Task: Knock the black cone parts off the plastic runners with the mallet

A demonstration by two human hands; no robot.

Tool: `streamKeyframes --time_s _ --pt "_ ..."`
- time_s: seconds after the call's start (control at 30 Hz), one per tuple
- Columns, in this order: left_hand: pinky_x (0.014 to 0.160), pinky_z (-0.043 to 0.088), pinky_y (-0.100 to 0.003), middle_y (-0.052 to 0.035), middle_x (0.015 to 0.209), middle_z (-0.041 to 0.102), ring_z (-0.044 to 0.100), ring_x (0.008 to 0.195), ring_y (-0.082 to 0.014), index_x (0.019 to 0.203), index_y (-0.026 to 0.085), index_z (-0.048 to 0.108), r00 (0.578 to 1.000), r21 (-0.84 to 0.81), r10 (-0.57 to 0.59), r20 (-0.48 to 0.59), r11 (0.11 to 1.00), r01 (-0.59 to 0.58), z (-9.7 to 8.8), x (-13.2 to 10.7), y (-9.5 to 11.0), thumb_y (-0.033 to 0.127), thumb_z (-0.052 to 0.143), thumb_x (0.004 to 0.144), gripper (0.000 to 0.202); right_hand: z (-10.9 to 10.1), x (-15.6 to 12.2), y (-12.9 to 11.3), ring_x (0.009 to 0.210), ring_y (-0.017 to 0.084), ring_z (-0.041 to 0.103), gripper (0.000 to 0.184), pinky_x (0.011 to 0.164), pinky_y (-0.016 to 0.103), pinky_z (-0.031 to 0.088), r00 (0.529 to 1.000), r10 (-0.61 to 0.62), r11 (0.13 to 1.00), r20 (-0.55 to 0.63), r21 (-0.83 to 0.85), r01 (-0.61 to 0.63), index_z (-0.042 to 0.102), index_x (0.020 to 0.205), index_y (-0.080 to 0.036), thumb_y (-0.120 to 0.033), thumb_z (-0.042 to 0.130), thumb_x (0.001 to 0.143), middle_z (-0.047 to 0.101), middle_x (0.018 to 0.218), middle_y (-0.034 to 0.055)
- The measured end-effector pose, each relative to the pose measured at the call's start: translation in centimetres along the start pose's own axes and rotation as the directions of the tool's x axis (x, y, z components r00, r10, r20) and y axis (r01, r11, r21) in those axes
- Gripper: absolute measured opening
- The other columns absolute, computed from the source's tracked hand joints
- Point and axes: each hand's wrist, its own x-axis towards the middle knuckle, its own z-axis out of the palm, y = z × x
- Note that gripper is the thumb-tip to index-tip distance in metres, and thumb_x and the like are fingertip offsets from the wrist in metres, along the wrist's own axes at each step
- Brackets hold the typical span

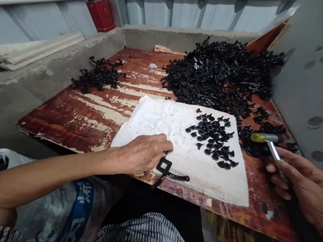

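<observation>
My left hand [142, 153] is closed on a black hook [169, 170] with a square opening and curved arms, over the front edge of a white cloth [156, 116]. My right hand [302, 183] grips a small mallet [275, 151] with a metal shaft, a yellow tip and a dark handle. The mallet's head is above the right side of the table. On the right half of the cloth sits a cluster of small black round-based pieces [213, 135], apart from both hands.
A large heap of black parts [215, 76] covers the back right of the worn red-brown board [89, 123]. A smaller pile [99, 75] is at the left. A grey panel [318, 78] borders the right side, and a plastic sack [48, 209] stands below.
</observation>
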Motion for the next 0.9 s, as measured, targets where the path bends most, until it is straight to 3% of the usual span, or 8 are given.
streamKeyframes --time_s 0.1,0.23,0.4,0.53,0.7,0.9 --pt "0.074 0.043 -0.03 -0.0041 0.086 0.058 0.053 0.079 -0.0155 0.093 0.017 0.058 0.998 -0.109 0.043 -0.047 0.993 -0.048 -0.4 0.9 -0.1 0.01 0.042 0.086 0.019 0.0 0.3 0.1 0.043 0.008 0.034 0.018 0.036 0.022 0.022 1.0 -0.003 1.0 0.004 0.014 0.003 0.062 0.095 -0.023 -0.022 0.064 0.077 0.051 0.067 -0.0003" --pt "0.074 0.042 -0.026 -0.001 0.083 0.061 0.055 0.079 -0.0134 0.088 0.018 0.06 0.993 -0.24 0.063 -0.099 0.967 -0.086 -2.5 1.9 -1.1 0.012 0.045 0.084 0.016 -0.4 0.7 0.2 0.041 0.008 0.033 0.019 0.034 0.021 0.022 0.999 -0.003 0.997 0.035 0.073 0.001 0.061 0.095 -0.024 -0.024 0.065 0.076 0.05 0.065 -0.0006" --pt "0.076 0.043 -0.029 -0.0036 0.086 0.061 0.056 0.08 -0.016 0.093 0.016 0.062 0.985 -0.038 -0.067 -0.16 0.997 0.062 -5.0 3.2 -4.1 0.017 0.045 0.084 0.019 -0.8 0.5 0.2 0.041 0.008 0.034 0.016 0.034 0.021 0.023 0.999 0.021 0.996 0.039 0.09 -0.025 0.062 0.093 -0.025 -0.024 0.064 0.077 0.05 0.066 0.0" --pt "0.081 0.045 -0.035 -0.0095 0.103 0.055 0.053 0.095 -0.0222 0.108 0.015 0.059 0.943 0.252 -0.167 -0.288 0.937 0.243 -4.4 2.9 -3.7 0.023 0.045 0.088 0.026 -0.4 0.3 0.0 0.041 0.008 0.032 0.017 0.032 0.02 0.022 0.999 0.023 0.996 0.025 0.091 -0.025 0.063 0.09 -0.024 -0.023 0.066 0.074 0.05 0.065 0.0006" --pt "0.076 0.047 -0.037 -0.0134 0.109 0.054 0.051 0.1 -0.0261 0.106 0.013 0.059 0.965 0.371 -0.19 -0.179 0.896 0.245 -2.6 3.3 -0.9 0.033 0.045 0.091 0.029 -0.2 0.1 -0.3 0.043 0.008 0.033 0.017 0.033 0.02 0.023 0.999 0.035 0.995 0.028 0.097 -0.038 0.065 0.09 -0.026 -0.024 0.068 0.073 0.05 0.066 0.0009" --pt "0.066 0.044 -0.035 -0.0132 0.102 0.058 0.055 0.089 -0.0237 0.094 0.015 0.06 0.967 0.414 -0.217 -0.132 0.874 0.253 -1.9 5.3 -1.7 0.015 0.038 0.088 0.023 -0.8 0.5 0.3 0.041 0.008 0.032 0.018 0.033 0.022 0.023 0.997 -0.032 0.994 0.069 0.11 0.024 0.062 0.092 -0.025 -0.027 0.066 0.075 0.049 0.065 -0.001"
